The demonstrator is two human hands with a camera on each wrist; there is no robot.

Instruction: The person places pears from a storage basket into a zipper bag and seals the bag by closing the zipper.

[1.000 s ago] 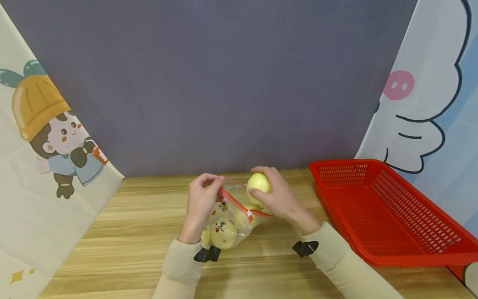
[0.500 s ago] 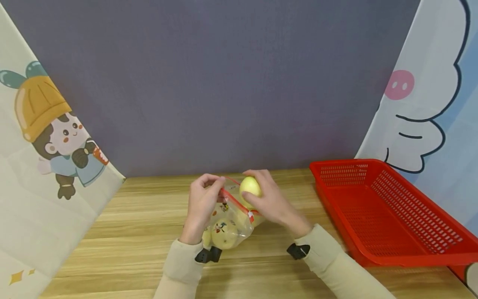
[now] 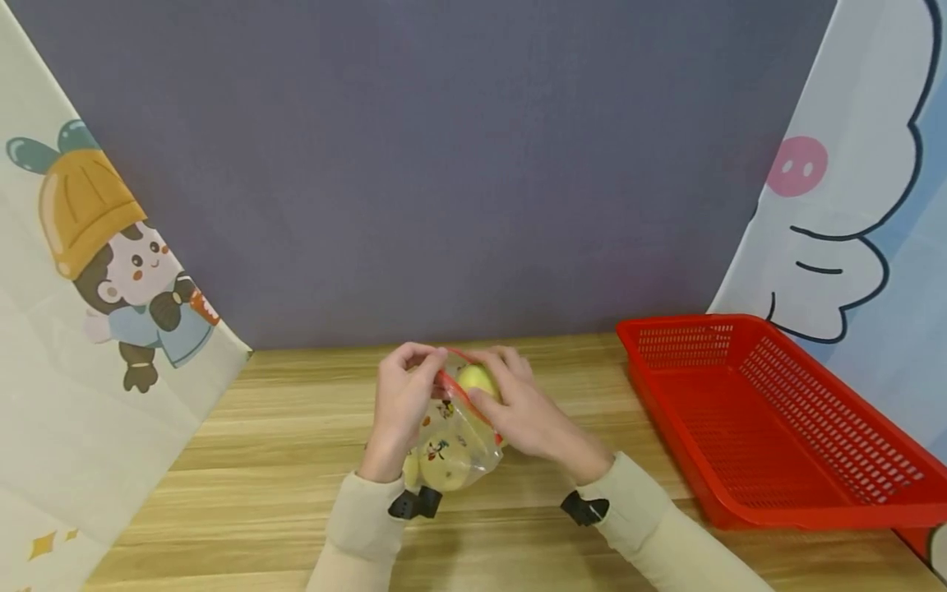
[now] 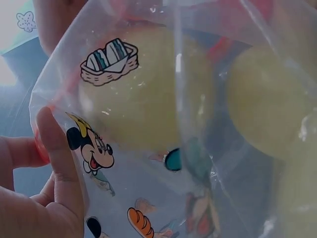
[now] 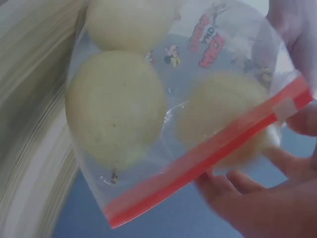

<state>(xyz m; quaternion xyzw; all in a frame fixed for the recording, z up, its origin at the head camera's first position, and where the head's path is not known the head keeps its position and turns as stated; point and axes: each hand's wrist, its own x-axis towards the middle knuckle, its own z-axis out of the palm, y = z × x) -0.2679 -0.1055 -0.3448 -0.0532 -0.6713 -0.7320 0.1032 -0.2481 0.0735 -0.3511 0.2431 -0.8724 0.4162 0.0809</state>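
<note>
My left hand [image 3: 403,403] pinches the red zip edge of a clear zip bag [image 3: 481,448] between thumb and fingers. Cartoon prints cover the bag, and several round yellow-green fruits [image 3: 444,464] show through its plastic; whether they are apples or pears I cannot tell. With its thumb and fingers, my right hand [image 3: 525,411] holds another yellow-green fruit [image 3: 477,380] inside the bag's mouth, partly behind the near red edge. That fruit looks blurred behind the zip strip [image 5: 208,148] in the right wrist view. A large fruit [image 4: 148,89] fills much of the left wrist view through the plastic.
A red perforated plastic basket [image 3: 773,444] stands to the right on the wood-grain table [image 3: 296,411]. A dark grey panel [image 3: 444,164] rises behind the table, with cartoon-printed sheets [image 3: 66,345] at both sides.
My right hand has moved left and slightly down, carrying the fruit from above the bag's mouth into it. The left hand keeps its pinch in nearly the same place.
</note>
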